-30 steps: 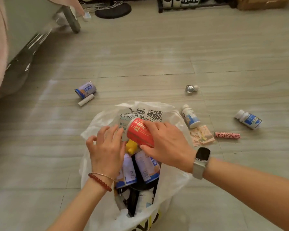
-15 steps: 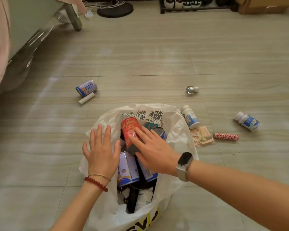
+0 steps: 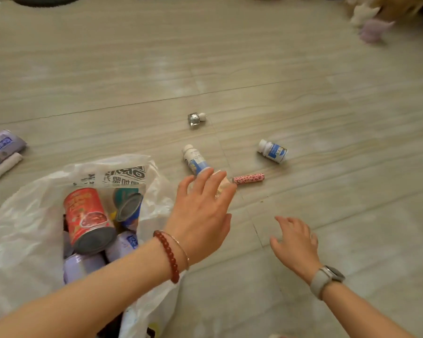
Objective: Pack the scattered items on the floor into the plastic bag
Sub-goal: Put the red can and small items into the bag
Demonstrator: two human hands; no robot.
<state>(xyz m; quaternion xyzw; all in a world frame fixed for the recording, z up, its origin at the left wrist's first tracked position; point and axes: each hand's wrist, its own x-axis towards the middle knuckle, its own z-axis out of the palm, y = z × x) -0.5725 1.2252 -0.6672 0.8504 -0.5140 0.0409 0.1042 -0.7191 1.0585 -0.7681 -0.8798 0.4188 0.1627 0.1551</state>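
Beside the plastic bag (image 3: pixel 34 211), the left grip (image 3: pixel 200 215), spread wide, overlaps a white bottle (image 3: pixel 195 158)

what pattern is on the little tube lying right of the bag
Pink with dark leopard-like spots, on the tube; clearest in the head view.

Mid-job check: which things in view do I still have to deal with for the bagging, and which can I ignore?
For the job: plastic bag, red can already inside it, two white bottles, pink spotted tube, small glass bottle, purple can, white roll.

Ignore: bracelets, watch, blurred soft shapes.
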